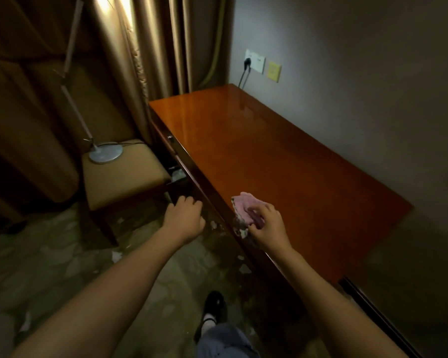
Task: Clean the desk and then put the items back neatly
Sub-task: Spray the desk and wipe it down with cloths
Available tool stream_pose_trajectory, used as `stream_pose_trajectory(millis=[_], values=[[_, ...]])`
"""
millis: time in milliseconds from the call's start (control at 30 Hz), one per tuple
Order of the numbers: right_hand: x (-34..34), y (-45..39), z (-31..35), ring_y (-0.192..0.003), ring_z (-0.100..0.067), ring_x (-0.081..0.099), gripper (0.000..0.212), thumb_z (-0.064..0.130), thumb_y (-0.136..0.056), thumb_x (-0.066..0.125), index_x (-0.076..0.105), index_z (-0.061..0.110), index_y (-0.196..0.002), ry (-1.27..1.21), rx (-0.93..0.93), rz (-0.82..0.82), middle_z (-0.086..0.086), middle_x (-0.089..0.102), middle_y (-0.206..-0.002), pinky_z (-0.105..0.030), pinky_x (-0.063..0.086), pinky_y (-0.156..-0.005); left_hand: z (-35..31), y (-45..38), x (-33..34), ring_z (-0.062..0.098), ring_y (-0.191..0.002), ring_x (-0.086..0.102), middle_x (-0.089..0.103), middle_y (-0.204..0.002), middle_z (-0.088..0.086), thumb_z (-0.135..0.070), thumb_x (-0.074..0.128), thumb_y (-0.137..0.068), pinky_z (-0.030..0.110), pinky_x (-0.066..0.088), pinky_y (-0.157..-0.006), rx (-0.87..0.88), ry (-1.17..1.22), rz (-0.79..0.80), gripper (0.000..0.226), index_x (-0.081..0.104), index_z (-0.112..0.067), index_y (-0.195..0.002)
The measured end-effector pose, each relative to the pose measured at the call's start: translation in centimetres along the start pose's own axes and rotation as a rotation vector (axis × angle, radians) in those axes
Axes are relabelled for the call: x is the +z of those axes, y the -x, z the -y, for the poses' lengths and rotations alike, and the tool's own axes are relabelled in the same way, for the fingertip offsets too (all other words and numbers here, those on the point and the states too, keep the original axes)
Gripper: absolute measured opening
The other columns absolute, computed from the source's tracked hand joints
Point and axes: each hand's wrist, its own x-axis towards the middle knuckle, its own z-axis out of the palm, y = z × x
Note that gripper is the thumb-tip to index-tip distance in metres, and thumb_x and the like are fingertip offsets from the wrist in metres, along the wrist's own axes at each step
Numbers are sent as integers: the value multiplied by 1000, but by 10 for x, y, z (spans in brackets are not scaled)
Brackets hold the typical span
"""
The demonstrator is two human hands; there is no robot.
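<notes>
At the desk's near edge, my right hand pinches a pink cloth — soft, light, floppy, so I'd bunch it mid-fold. Just off that edge, my left hand hangs loosely curled — holding nothing.

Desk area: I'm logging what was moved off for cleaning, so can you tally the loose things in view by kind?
Cloths: 1, the pink cloth held by the right hand at the desk edge
Lamps: 1, the desk lamp standing on the stool
Stools: 1
Total: 3
</notes>
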Motion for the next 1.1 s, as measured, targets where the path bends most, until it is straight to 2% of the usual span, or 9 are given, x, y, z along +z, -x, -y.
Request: stream_pose_trajectory(millis=[100, 167, 333, 533, 600, 700, 800, 967, 1100], values=[[26, -70, 6, -116, -9, 36, 38, 8, -86, 61, 57, 23, -120, -48, 1, -13, 6, 45, -128, -32, 44, -98, 35, -68, -15, 26, -122, 40, 46, -130, 10, -29, 41, -95, 40, 37, -97, -2, -38, 21, 37, 46, -13, -127], [37, -116, 14, -115, -10, 37, 37, 8, -86, 61, 57, 22, -120, -65, 2, -25, 4, 45, -128, -27, 43, -95, 56, -115, -32, 25, -122, 40, 47, -129, 10, -30, 41, -95, 40, 38, -98, -16, -27, 39, 36, 46, -13, -126], [53, -222, 44, -112, -8, 33, 39, 8, -86, 62, 55, 20, -123, -52, -8, 3, 1, 44, -131, -23, 39, -91, 99, -203, -75, 23, -117, 43, 49, -124, 8, -29, 40, -96, 38, 41, -98, 19, 54, -47, 33, 48, -14, -125], [90, -330, 70, -111, -7, 33, 40, 10, -87, 63, 54, 19, -125, -22, -16, 12, 1, 44, -129, -11, 35, -77, 160, -304, -79, 22, -113, 43, 49, -122, 7, -28, 41, -95, 37, 41, -94, 14, 59, -5, 32, 48, -15, -123], [104, -365, 75, -113, -9, 37, 39, 8, -86, 63, 55, 18, -123, -12, -2, -14, 0, 46, -128, -12, 37, -80, 182, -347, -78, 23, -113, 43, 49, -122, 7, -28, 40, -95, 37, 40, -92, 33, 41, 1, 31, 49, -14, -121], [125, -424, 79, -115, -12, 42, 37, 7, -86, 62, 55, 19, -120, 10, 36, -45, 0, 47, -127, -20, 43, -89, 213, -418, -85, 22, -115, 44, 50, -121, 5, -28, 39, -95, 37, 41, -90, 44, 18, -19, 32, 49, -15, -123], [139, -485, 90, -116, -13, 43, 38, 6, -85, 60, 56, 18, -120, 12, 150, -96, 0, 46, -129, -27, 49, -92, 242, -482, -99, 22, -112, 44, 50, -119, 3, -29, 39, -96, 35, 41, -88, 84, 35, -25, 32, 50, -16, -123], [155, -543, 106, -116, -17, 41, 39, 5, -82, 60, 57, 12, -120, 48, 259, -119, -1, 47, -128, -30, 43, -98, 275, -562, -109, 24, -118, 43, 50, -123, 4, -31, 40, -96, 38, 39, -94, 133, 44, 34, 35, 47, -17, -128], [172, -568, 101, -120, -19, 40, 39, 5, -81, 62, 58, 12, -120, 46, 335, -124, -3, 48, -127, -25, 36, -98, 281, -607, -98, 25, -120, 42, 49, -127, 5, -32, 39, -96, 38, 39, -94, 201, 44, 89, 40, 45, -16, -132]])
